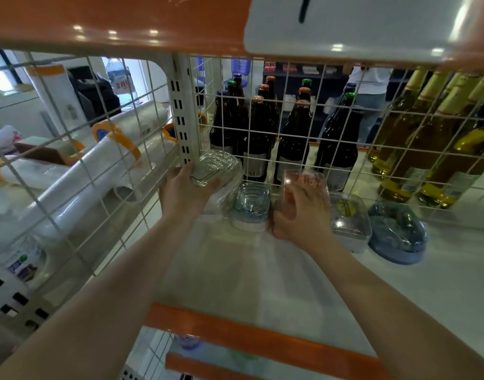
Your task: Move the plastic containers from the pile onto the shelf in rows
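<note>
A white shelf with orange front edge has a wire grid at its back edge; brown bottles stand behind. Left hand grips a clear ribbed container at the back left corner. Right hand clamps another tub beside the row.

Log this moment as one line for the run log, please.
left hand: holds clear container at back wire grid | right hand: grips clear container on shelf | row: forming along back

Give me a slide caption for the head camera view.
Both hands place clear plastic containers at the shelf's wire back: left hand holds one, right hand another.
</note>
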